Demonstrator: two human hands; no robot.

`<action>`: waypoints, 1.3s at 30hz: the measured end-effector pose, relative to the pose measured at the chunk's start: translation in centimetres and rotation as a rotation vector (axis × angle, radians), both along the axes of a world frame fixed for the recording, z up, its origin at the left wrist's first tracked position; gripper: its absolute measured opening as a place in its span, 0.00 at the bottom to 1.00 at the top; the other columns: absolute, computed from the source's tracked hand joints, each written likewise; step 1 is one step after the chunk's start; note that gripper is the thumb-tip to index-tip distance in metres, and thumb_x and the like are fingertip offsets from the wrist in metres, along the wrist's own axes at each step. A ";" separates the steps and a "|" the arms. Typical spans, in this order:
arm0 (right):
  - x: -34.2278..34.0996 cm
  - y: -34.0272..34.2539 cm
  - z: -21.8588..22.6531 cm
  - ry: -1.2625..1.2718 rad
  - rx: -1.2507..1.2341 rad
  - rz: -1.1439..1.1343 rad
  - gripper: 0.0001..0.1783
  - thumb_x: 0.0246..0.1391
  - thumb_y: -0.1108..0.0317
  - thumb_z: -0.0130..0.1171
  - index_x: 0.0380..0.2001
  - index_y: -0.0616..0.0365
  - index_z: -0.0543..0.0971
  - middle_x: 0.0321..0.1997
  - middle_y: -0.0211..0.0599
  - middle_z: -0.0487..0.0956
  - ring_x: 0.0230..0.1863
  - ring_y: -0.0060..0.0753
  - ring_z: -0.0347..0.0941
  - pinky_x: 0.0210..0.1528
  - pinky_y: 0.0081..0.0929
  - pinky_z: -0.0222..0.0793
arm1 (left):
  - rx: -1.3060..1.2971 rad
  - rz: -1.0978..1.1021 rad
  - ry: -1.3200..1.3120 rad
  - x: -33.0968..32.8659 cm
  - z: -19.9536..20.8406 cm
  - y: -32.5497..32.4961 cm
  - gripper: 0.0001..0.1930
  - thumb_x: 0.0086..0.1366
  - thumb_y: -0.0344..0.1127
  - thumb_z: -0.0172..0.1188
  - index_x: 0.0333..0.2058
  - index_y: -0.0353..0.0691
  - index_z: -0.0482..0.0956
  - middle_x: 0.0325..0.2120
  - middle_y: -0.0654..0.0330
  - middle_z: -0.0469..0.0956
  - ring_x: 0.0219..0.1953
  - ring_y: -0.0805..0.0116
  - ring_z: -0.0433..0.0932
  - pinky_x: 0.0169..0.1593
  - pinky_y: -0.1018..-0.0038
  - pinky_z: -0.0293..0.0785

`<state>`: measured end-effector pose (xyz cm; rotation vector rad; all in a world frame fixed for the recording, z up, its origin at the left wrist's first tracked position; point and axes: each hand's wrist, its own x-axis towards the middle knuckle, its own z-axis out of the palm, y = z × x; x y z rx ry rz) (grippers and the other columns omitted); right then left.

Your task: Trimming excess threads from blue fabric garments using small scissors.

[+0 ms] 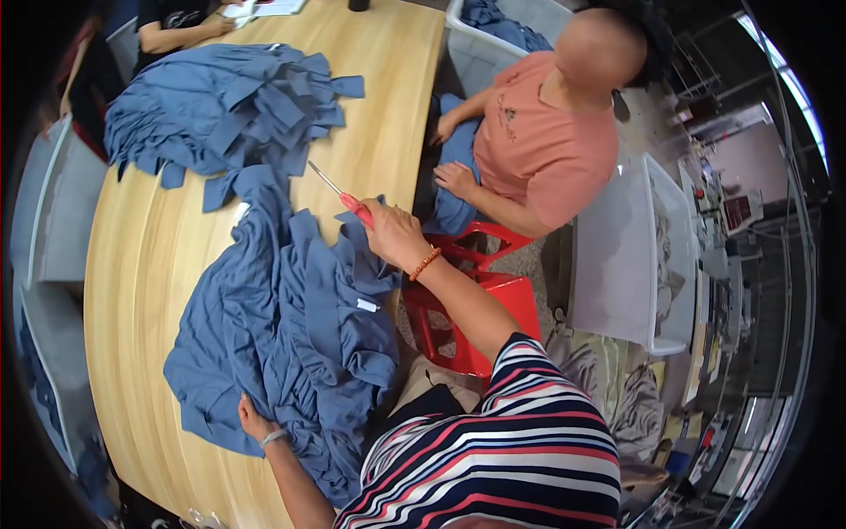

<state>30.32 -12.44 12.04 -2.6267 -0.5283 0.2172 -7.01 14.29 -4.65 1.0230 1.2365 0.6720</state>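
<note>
My right hand point(394, 233) is closed around the red handle of a tool point(354, 208) with a slim metal shaft. Its tip points up and left, over the tabletop between two heaps of cloth; whether it is a screwdriver or closed snips I cannot tell. Below it spreads the nearer heap of blue garments point(282, 317), crumpled, with strips along its upper right edge and a small white label point(367, 305). My left hand point(256, 423) grips the lower left part of this heap, with some fingers hidden by the cloth.
A second blue heap point(220, 110) lies farther off on the wooden table point(132, 291). To the right, a person in a pink shirt point(555, 132) sits holding blue cloth, near red stools point(498, 309). Large white bins point(617, 256) stand around. Another person's arm point(181, 35) rests at the far left.
</note>
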 end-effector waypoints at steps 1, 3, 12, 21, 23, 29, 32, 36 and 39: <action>0.2 -0.6 -0.8 -0.032 -0.016 -0.023 0.15 0.53 0.65 0.51 0.45 0.53 0.71 0.32 0.53 0.77 0.37 0.56 0.74 0.39 0.48 0.70 | -0.029 -0.001 -0.010 0.1 0.8 -0.3 0.10 0.61 0.38 0.60 0.33 0.37 0.76 0.31 0.62 0.76 0.35 0.74 0.71 0.43 0.79 0.68; 0.9 -1.6 -0.9 -0.045 -0.005 -0.082 0.15 0.53 0.65 0.51 0.45 0.53 0.71 0.31 0.53 0.77 0.37 0.56 0.74 0.39 0.48 0.70 | -0.028 -0.024 -0.004 -0.1 0.9 -0.2 0.11 0.62 0.39 0.59 0.35 0.37 0.76 0.31 0.61 0.76 0.35 0.73 0.72 0.43 0.78 0.69; 4.1 -3.4 -4.5 0.198 -0.160 -0.193 0.13 0.52 0.64 0.49 0.38 0.59 0.73 0.34 0.56 0.78 0.39 0.58 0.74 0.43 0.48 0.69 | -0.028 -0.040 0.047 0.3 1.3 -0.1 0.11 0.62 0.39 0.59 0.36 0.36 0.76 0.34 0.60 0.76 0.36 0.71 0.73 0.43 0.76 0.70; -6.5 3.6 2.0 -0.162 0.253 0.570 0.13 0.47 0.71 0.49 0.39 0.59 0.68 0.29 0.45 0.74 0.32 0.47 0.72 0.33 0.45 0.68 | 0.140 0.002 0.022 -0.2 -2.4 0.7 0.14 0.60 0.40 0.60 0.36 0.32 0.77 0.33 0.57 0.77 0.35 0.70 0.71 0.43 0.73 0.70; -11.4 4.2 2.3 -0.112 0.213 0.780 0.12 0.46 0.70 0.49 0.36 0.58 0.69 0.28 0.44 0.75 0.31 0.45 0.72 0.33 0.42 0.68 | 0.231 0.001 0.179 -0.2 -3.1 0.9 0.16 0.59 0.40 0.62 0.34 0.30 0.78 0.31 0.57 0.77 0.33 0.70 0.70 0.41 0.73 0.69; -18.0 1.3 0.3 0.133 -0.021 0.983 0.14 0.45 0.70 0.52 0.39 0.57 0.70 0.31 0.45 0.76 0.36 0.45 0.73 0.35 0.39 0.68 | 0.342 0.020 0.181 0.4 -4.6 1.4 0.16 0.57 0.40 0.64 0.33 0.29 0.78 0.28 0.60 0.77 0.30 0.72 0.69 0.39 0.75 0.68; -18.6 0.5 -0.3 0.165 -0.046 0.967 0.13 0.46 0.71 0.52 0.38 0.59 0.70 0.33 0.46 0.76 0.38 0.46 0.73 0.37 0.39 0.68 | 0.371 0.009 0.156 0.2 -5.4 2.0 0.16 0.56 0.40 0.64 0.33 0.30 0.79 0.28 0.60 0.77 0.29 0.73 0.69 0.38 0.76 0.68; -18.7 0.0 -0.8 0.183 -0.059 0.979 0.13 0.46 0.70 0.52 0.38 0.60 0.71 0.31 0.47 0.77 0.37 0.47 0.74 0.37 0.39 0.68 | 0.379 0.006 0.175 0.1 -5.6 1.8 0.15 0.57 0.39 0.64 0.32 0.30 0.79 0.27 0.60 0.78 0.29 0.74 0.69 0.37 0.77 0.68; -18.9 -0.3 -0.8 0.194 -0.035 0.975 0.13 0.44 0.71 0.53 0.36 0.62 0.72 0.31 0.49 0.78 0.37 0.50 0.75 0.38 0.41 0.69 | 0.410 -0.008 0.149 0.5 -5.4 1.7 0.14 0.57 0.39 0.64 0.32 0.30 0.79 0.27 0.61 0.77 0.29 0.75 0.69 0.37 0.77 0.68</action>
